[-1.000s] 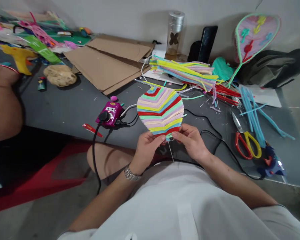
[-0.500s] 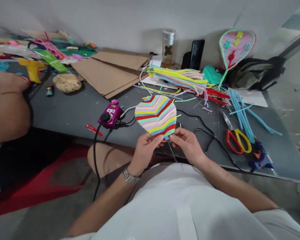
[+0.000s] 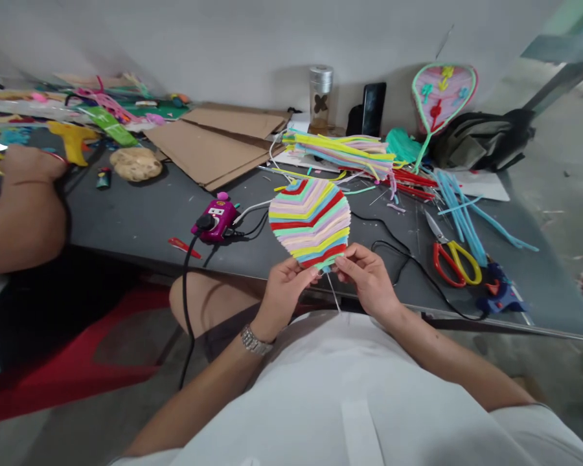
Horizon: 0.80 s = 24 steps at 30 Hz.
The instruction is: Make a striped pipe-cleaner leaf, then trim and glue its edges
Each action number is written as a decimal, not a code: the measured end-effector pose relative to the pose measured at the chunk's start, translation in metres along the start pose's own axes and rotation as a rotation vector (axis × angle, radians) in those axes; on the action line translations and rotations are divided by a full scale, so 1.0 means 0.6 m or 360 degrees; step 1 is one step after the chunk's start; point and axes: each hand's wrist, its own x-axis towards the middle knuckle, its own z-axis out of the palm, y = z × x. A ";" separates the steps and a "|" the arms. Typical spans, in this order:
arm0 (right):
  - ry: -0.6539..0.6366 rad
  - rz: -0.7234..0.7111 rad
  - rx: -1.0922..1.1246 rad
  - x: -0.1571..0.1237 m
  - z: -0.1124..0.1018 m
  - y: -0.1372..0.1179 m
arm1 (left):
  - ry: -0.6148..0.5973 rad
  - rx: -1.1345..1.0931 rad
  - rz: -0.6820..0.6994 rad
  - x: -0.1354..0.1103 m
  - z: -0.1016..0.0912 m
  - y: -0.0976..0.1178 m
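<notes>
A fan-shaped piece made of striped pipe cleaners (image 3: 311,221), in red, yellow, green, pink and blue, stands upright in front of me above the table's near edge. My left hand (image 3: 284,289) pinches its bottom left edge, with a metal watch on the wrist. My right hand (image 3: 366,278) pinches its bottom right edge. A thin wire stem (image 3: 333,294) hangs down from the tip between both hands.
On the dark table (image 3: 140,213) lie a purple power strip (image 3: 216,219), cardboard sheets (image 3: 208,139), a bundle of pipe cleaners (image 3: 340,149), red-and-yellow scissors (image 3: 449,255), a blue glue gun (image 3: 500,294), a jar (image 3: 319,94) and a finished fan (image 3: 440,97). Another person's arm (image 3: 22,200) is at the left.
The view has shifted slightly; my hands keep their pinch on the striped piece, which sits a little higher and more to the right. The other person's hand has moved up at the left.
</notes>
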 end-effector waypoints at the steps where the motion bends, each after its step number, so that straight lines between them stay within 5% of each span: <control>1: -0.0005 0.0018 -0.0014 -0.002 -0.003 -0.001 | 0.0007 -0.0006 0.0010 -0.001 0.004 -0.001; 12: 0.0058 -0.0024 0.0070 0.006 -0.002 -0.002 | 0.0024 0.0088 0.0164 -0.003 0.021 0.006; 24: -0.0244 0.0039 -0.0128 -0.002 -0.012 0.014 | 0.0008 -0.0152 0.0047 0.012 0.026 -0.025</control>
